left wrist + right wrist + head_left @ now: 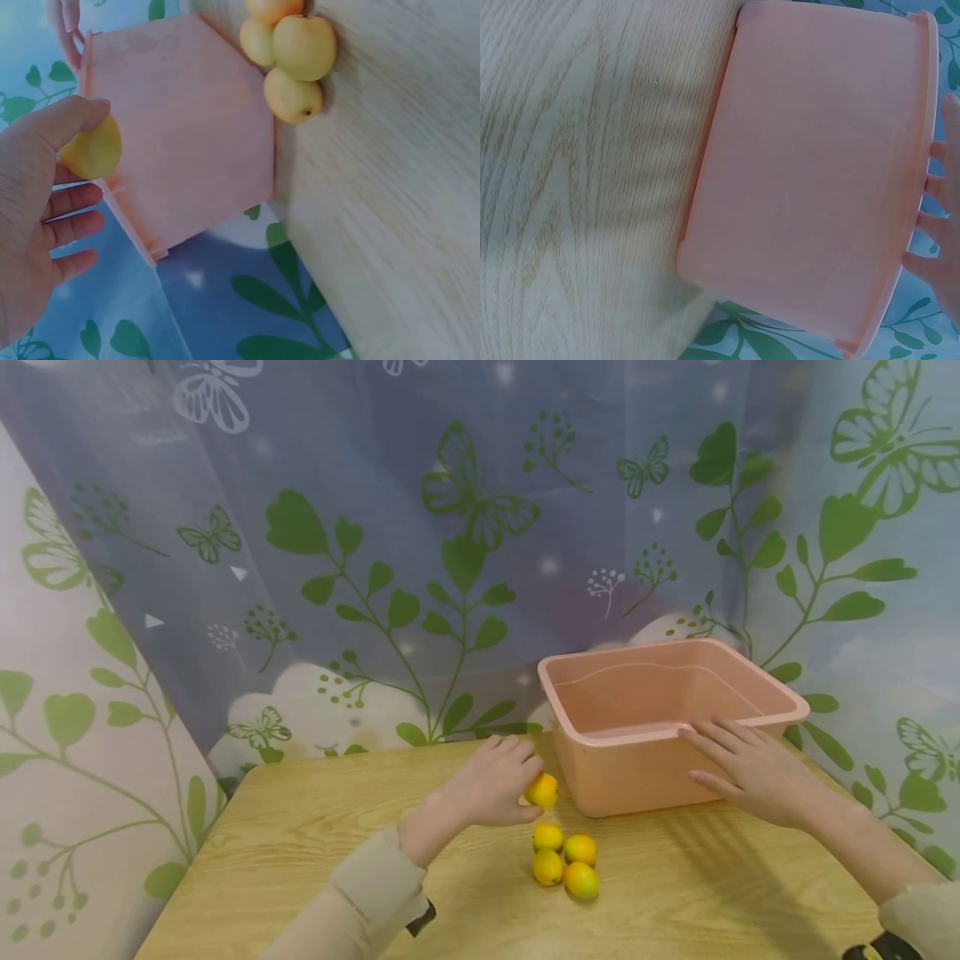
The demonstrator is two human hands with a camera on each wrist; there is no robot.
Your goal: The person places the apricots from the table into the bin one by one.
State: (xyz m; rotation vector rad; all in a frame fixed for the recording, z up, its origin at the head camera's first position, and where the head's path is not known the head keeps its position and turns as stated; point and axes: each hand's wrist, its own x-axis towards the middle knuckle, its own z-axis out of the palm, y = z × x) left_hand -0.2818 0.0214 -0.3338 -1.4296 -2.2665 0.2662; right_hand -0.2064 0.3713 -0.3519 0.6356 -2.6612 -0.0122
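In the head view my left hand (491, 781) pinches a small yellow-orange fruit (542, 790) between thumb and forefinger, just left of a pink plastic tub (637, 777). The left wrist view shows this round fruit (97, 148) at the thumb tip, the other fingers (79, 223) loosely bent. Several more such fruits (566, 862) lie clustered on the table, in front of the tub's left corner; their exact kind is unclear. My right hand (757, 768) is held at the tub's near rim, fingers extended and spread over it. The tub's floor is largely hidden behind its near wall.
The tub stands upright at the back right of a light wooden table (337, 843). A blue and white curtain (375, 485) with green leaves and butterflies hangs close behind the table and at both sides.
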